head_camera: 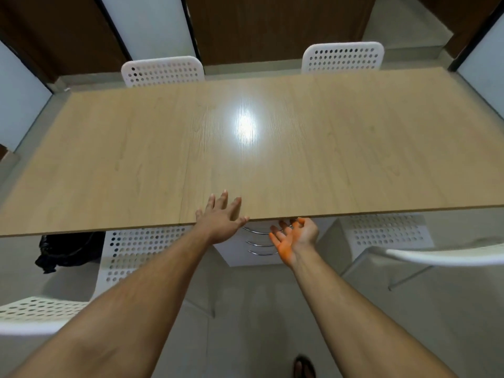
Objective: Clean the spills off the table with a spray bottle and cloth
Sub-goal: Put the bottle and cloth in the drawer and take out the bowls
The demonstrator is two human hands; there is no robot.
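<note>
A long light-wood table (pixel 327 159) fills the middle of the view, with a bright lamp glare near its centre. My left hand (pixel 222 219) reaches over the near edge, palm down, fingers spread, holding nothing. My right hand (pixel 296 238) hovers just below the near edge, palm up and fingers apart, its palm stained orange. No spray bottle or cloth is in view. I see no clear spill on the tabletop.
Two white perforated chairs (pixel 163 70) (pixel 343 57) stand at the far side. More white chairs (pixel 141 252) (pixel 387 233) sit under the near edge. A white drawer unit (pixel 256 255) is beneath the table. A black bag (pixel 65 251) lies on the floor at left.
</note>
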